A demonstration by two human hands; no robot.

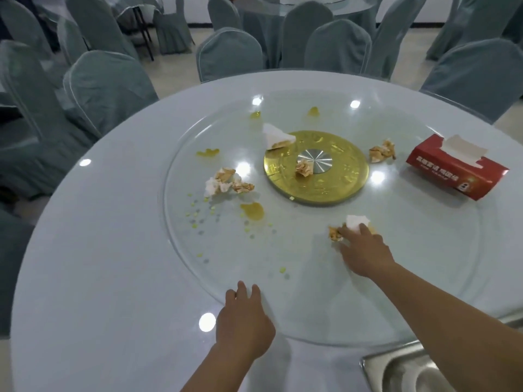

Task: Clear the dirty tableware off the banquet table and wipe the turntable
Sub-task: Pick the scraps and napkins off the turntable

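Note:
A round glass turntable (pixel 410 278) lies on the white banquet table (pixel 99 278), with a gold hub (pixel 334 190) at its centre. Yellow sauce spills (pixel 252 210) and droplets dot the glass. Several crumpled stained tissues lie on it: a clump at the left (pixel 226 182), one on the hub (pixel 303 168), one at the right (pixel 382 150), a folded white one (pixel 277 136). My right hand (pixel 363 248) grips a wad of stained tissue (pixel 357 222) on the glass. My left hand (pixel 243 321) rests with straight fingers on the turntable's near rim.
A red tissue box (pixel 455 168) lies on the table at the right, a sheet sticking out. A metal tray or cart corner (pixel 424 374) shows at the bottom right. Chairs in grey-green covers (pixel 107 89) ring the table; another table stands behind.

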